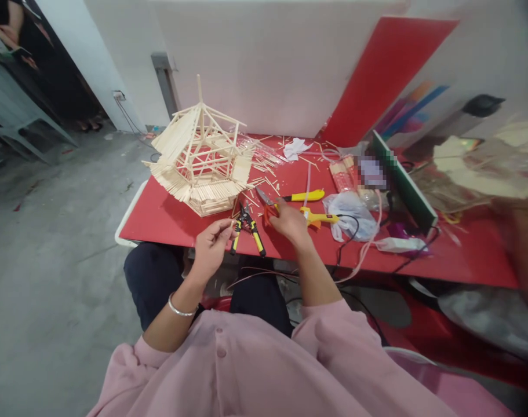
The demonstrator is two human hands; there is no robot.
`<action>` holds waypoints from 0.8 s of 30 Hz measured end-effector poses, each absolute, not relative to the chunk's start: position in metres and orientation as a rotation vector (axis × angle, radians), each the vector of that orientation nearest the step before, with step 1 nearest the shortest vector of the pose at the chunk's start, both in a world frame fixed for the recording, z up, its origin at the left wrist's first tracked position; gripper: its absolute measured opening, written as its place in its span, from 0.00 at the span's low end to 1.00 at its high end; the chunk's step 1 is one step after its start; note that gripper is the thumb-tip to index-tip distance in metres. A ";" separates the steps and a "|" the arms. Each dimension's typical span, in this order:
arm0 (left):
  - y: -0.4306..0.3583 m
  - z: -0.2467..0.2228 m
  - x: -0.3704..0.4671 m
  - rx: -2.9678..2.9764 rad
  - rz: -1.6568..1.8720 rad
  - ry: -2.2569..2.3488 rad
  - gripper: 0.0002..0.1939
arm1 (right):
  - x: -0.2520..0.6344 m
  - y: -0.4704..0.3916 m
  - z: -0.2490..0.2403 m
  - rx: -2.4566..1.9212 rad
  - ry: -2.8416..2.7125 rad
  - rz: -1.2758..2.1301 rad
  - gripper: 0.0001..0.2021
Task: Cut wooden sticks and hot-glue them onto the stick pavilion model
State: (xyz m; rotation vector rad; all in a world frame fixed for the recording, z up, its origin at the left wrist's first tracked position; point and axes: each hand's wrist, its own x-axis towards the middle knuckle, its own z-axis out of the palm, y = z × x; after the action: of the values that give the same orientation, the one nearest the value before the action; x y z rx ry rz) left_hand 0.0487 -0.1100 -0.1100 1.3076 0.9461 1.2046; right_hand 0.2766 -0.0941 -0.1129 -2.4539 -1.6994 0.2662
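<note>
My right hand [290, 221] is closed around the red handles of a pair of scissors [264, 197], whose blades point toward the wooden model. Thumb and fingers of my left hand [215, 237] are pinched together at the table's front edge; what they hold is too small to make out. Just right of that hand lie pliers [245, 223] with black and yellow handles. Behind my hands stands a pavilion model [203, 156] built of thin wooden sticks, its roof partly covered. A yellow-handled cutter [307, 196] and a yellow glue gun [320, 216] are beside my right hand.
Loose sticks [268, 168] and a crumpled tissue [295, 148] are scattered on the red table [146, 217]. To the right are a plastic bag [353, 211], stick packs [342, 175], cables and a green board [403, 179]. A person [42, 69] stands at the far left by a chair [24, 110].
</note>
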 end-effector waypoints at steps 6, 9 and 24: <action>-0.109 -0.104 0.055 1.295 1.175 0.902 0.14 | 0.264 -0.153 -0.109 -1.849 -1.466 0.363 0.33; -0.109 -0.101 0.062 1.372 1.118 0.882 0.12 | 0.252 -0.182 -0.102 -1.687 -1.618 0.379 0.28; -0.114 -0.085 0.049 1.759 1.079 0.837 0.07 | 0.237 -0.194 -0.095 -1.652 -1.988 0.378 0.30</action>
State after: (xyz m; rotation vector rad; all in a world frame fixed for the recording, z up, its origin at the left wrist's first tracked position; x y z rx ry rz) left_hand 0.0487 -0.1139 -0.0845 1.7590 0.8369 1.0788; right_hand 0.2369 -0.1938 -0.0947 -1.6520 -1.9884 0.3782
